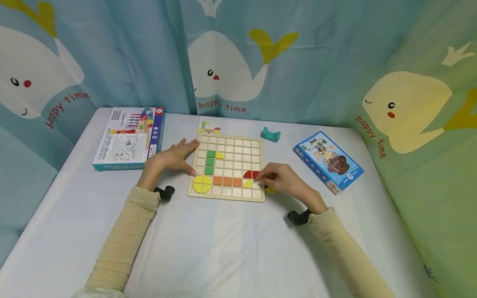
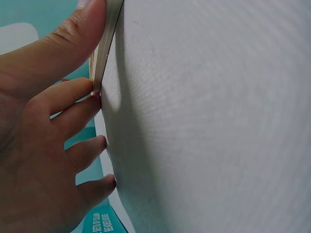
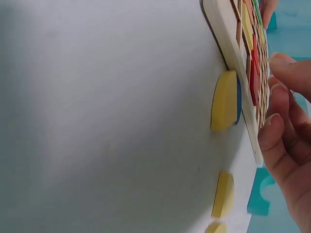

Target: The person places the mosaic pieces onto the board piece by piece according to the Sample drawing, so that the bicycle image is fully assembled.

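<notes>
A wooden grid board lies flat on the table, with coloured pieces in some squares. My left hand rests along its left edge, fingers spread and thumb near the yellow circle. In the left wrist view the thumb touches the board's edge. My right hand is over the board's right side, fingertips at the red pieces; whether they pinch anything is hidden. Green squares, orange squares and yellow quarter pieces also sit in the grid.
A small pattern card lies behind the board, a teal curved block at its back right. Boxes stand left and right. Loose yellow pieces lie beside the board, one against something blue. A curtain hangs behind.
</notes>
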`<state>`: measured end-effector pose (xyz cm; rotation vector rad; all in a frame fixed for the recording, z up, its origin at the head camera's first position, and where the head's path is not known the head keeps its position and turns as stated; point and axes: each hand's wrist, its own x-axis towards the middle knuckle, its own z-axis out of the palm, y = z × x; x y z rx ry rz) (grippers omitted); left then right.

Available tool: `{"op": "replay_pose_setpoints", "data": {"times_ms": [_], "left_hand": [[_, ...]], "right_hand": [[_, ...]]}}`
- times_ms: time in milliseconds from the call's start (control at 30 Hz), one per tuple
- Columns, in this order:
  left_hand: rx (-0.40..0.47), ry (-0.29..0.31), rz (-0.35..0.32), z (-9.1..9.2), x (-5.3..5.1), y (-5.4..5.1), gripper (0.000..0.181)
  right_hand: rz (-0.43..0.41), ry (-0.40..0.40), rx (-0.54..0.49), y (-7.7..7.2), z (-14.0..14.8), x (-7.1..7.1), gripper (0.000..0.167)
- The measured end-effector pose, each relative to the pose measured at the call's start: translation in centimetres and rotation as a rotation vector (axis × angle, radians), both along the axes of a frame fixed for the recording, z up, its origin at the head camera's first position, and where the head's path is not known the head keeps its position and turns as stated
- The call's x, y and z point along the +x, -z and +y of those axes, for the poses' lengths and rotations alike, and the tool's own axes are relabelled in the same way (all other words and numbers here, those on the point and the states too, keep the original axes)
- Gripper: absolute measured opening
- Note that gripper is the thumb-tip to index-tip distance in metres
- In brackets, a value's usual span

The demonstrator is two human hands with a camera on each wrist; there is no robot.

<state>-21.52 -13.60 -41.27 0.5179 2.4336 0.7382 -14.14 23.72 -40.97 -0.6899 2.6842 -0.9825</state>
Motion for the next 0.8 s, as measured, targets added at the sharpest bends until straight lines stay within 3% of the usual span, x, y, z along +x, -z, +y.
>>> {"op": "replay_pose_setpoints", "data": {"times_ms": [300, 533, 800], "left_hand": [[-0.004, 0.001, 0.007, 0.0, 0.0, 0.1, 0.108], [0.003, 0.01, 0.006, 0.1, 0.0, 0.1, 0.107], [0.001, 0.001, -0.005, 0.1, 0.1, -0.1, 0.106]], "right_hand": [[-0.032, 0.043, 0.029, 0.4, 2.0, 1.0, 0.01], [0.002, 0.065, 0.07, 0.5, 3.7, 2.0, 0.006], [-0.003, 0.055, 0.061, 1.2, 4.2, 1.9, 0.012]]}}
